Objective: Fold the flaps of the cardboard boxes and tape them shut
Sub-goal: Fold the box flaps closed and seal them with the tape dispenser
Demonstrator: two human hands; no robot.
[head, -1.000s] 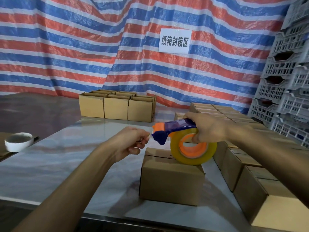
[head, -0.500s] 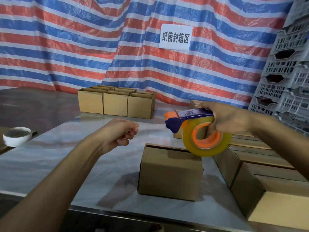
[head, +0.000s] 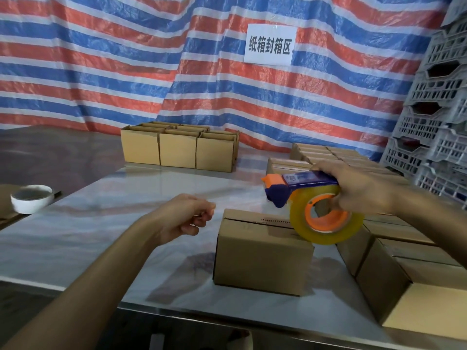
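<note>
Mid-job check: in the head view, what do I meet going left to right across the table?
white roll → left hand → cardboard box at the front → right hand gripping the tape dispenser → grey crates stacked at the far right.

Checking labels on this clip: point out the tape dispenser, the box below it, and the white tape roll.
tape dispenser (head: 297,215): head view, yellow roll's side.
box (head: 262,258): head view, front face.
white tape roll (head: 31,204): head view, outer wall.
</note>
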